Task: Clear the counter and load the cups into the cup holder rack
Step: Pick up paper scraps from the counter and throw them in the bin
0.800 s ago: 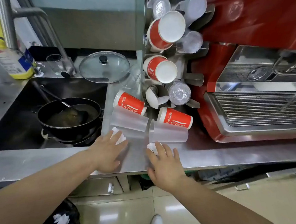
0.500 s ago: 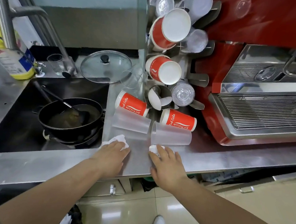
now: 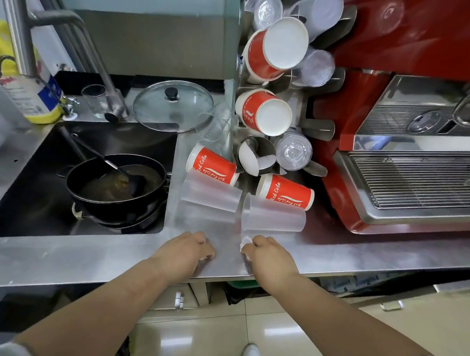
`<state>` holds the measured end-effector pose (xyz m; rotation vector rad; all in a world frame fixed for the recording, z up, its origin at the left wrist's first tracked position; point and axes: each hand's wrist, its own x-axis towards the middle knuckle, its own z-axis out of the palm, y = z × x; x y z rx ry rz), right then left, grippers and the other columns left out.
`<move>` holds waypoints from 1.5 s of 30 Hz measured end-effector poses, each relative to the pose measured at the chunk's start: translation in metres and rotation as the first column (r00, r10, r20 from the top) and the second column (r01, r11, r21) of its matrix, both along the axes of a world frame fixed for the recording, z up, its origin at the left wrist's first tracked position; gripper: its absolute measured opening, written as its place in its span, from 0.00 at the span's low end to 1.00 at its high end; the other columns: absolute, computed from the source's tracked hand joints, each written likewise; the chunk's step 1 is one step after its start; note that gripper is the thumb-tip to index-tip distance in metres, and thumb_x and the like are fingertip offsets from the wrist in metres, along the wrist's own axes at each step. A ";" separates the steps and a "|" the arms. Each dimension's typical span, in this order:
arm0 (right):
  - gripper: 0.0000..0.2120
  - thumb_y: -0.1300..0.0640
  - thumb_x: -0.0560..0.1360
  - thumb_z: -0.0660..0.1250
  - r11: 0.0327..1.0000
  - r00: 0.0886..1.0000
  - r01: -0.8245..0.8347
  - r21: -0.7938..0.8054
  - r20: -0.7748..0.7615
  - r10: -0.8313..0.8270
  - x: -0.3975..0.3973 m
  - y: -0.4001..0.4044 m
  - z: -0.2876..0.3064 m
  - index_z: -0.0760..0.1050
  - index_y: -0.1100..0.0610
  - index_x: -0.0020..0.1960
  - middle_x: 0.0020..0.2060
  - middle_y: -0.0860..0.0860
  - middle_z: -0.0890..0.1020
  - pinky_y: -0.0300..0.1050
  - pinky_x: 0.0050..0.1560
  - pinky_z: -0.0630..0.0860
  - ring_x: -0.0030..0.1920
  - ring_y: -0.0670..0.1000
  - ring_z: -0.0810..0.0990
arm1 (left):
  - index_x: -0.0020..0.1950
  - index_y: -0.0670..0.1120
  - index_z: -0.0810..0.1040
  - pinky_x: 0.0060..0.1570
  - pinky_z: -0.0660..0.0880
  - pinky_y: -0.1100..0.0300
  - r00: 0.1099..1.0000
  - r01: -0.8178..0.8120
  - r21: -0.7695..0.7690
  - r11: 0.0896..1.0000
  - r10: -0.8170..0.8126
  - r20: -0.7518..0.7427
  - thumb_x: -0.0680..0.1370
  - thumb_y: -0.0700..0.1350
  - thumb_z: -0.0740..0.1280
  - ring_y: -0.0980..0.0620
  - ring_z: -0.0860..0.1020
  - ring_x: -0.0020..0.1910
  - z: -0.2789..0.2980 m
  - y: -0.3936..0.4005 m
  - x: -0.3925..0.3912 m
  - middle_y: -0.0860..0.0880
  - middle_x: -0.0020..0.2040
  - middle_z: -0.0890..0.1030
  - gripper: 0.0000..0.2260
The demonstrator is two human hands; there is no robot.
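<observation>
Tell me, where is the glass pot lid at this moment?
In the head view, the glass pot lid lies flat at the back of the counter, behind the sink, left of the cup holder rack.

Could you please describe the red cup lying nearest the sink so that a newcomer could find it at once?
Start at the sink holding the black pans, then cross to the steel counter on its right. The red paper cup lies on its side just behind a frosted plastic cup. Unlike the other fallen red cup, it lies left of the cup rack.
</observation>
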<state>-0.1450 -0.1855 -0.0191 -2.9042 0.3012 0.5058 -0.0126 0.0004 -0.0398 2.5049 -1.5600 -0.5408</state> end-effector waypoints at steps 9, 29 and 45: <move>0.12 0.58 0.77 0.64 0.995 0.993 0.052 0.085 -0.113 -0.042 0.012 0.001 0.010 0.74 0.54 0.60 0.57 0.56 0.73 0.45 0.50 0.71 0.54 0.60 0.76 | 0.53 0.54 0.78 0.48 0.71 0.60 0.998 0.019 0.143 0.990 -0.010 -0.062 0.74 0.38 0.67 0.51 0.72 0.47 0.005 -0.003 -0.011 0.53 0.50 0.69 0.13; 0.16 0.57 0.73 0.67 0.933 0.953 -0.292 0.210 -0.022 0.303 0.081 0.001 0.076 0.78 0.44 0.59 0.60 0.47 0.79 0.47 0.59 0.77 0.60 0.52 0.77 | 0.58 0.55 0.79 0.55 0.66 0.67 0.940 -0.338 0.052 0.940 0.339 -0.029 0.75 0.36 0.60 0.54 0.74 0.58 0.099 0.031 0.002 0.53 0.57 0.76 0.19; 0.14 0.52 0.76 0.62 0.854 0.896 -0.442 0.275 0.085 0.437 0.109 0.100 0.112 0.75 0.48 0.60 0.58 0.52 0.79 0.42 0.50 0.72 0.57 0.56 0.78 | 0.57 0.56 0.79 0.51 0.61 0.82 0.815 -0.579 -0.148 0.802 0.575 -0.074 0.77 0.40 0.62 0.63 0.72 0.54 0.121 0.160 -0.030 0.62 0.55 0.76 0.14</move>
